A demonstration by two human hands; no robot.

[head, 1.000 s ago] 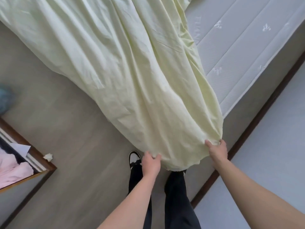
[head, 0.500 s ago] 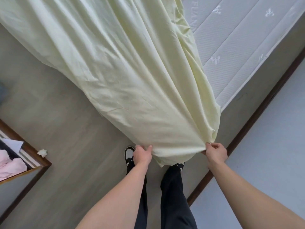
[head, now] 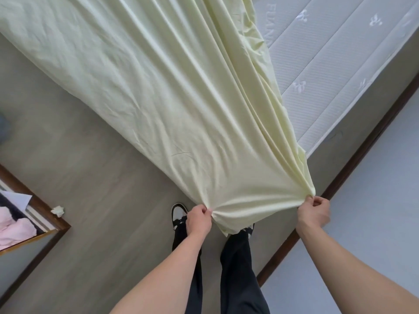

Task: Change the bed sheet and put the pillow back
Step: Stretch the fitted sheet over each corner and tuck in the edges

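Note:
A pale yellow-green bed sheet (head: 163, 91) stretches from the top of the view down to my hands, pulled taut in long folds. My left hand (head: 199, 219) pinches its near edge at lower centre. My right hand (head: 314, 213) grips the sheet's corner further right. The bare white quilted mattress (head: 335, 64) shows at the upper right, partly covered by the sheet. No pillow is in view.
Grey wood floor (head: 95, 182) lies below. A dark baseboard (head: 353, 155) and pale wall (head: 374, 223) run along the right. At left stands a wooden-framed opening (head: 45, 214) holding pink cloth (head: 15, 230), with a crumpled tissue (head: 57, 210) beside it. My feet stand under the sheet's edge.
My hands have spread apart along the sheet's edge and drawn it tighter. The sheet's folds now run straighter towards my right hand, and more mattress shows.

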